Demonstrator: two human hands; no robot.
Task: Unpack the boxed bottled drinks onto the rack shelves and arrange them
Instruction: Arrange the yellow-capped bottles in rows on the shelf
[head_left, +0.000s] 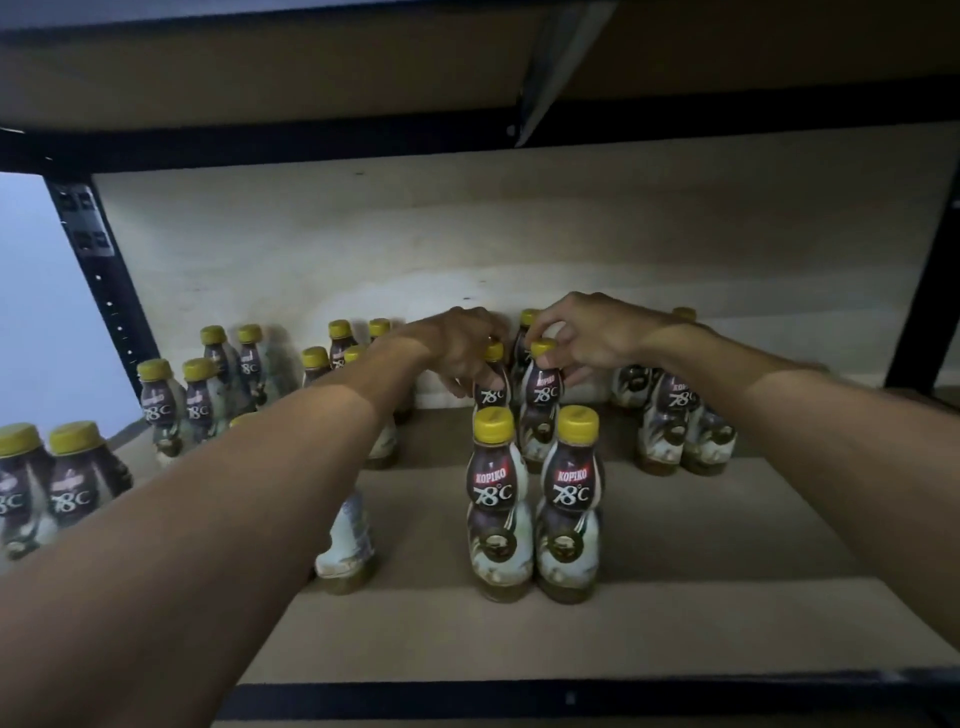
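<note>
Yellow caps sit on all the brown drink bottles, which stand up on the wooden shelf. Two bare arms reach in from 6 o'clock to the middle of the shelf.

The left hand curls its fingers down round the middle bottle. Its grip is closed on that bottle just under the cap. The right hand pinches the cap of the neighbour bottle, so its grip is closed on that one. The neighbour bottle stands just beside the middle bottle, at its 3 o'clock side.

Toward 6 o'clock from these two stands the front pair, side by side. Their labels face out and say Kopiko 78°C.

More bottles stand in pairs at 9 o'clock, going back toward the wall. Another bunch stands at 3 o'clock, partly under the right wrist. One hidden bottle peeks out behind the left arm at 7 o'clock.

At 10 o'clock is the black rack post. At 12 o'clock, above everything, is the upper shelf.
</note>
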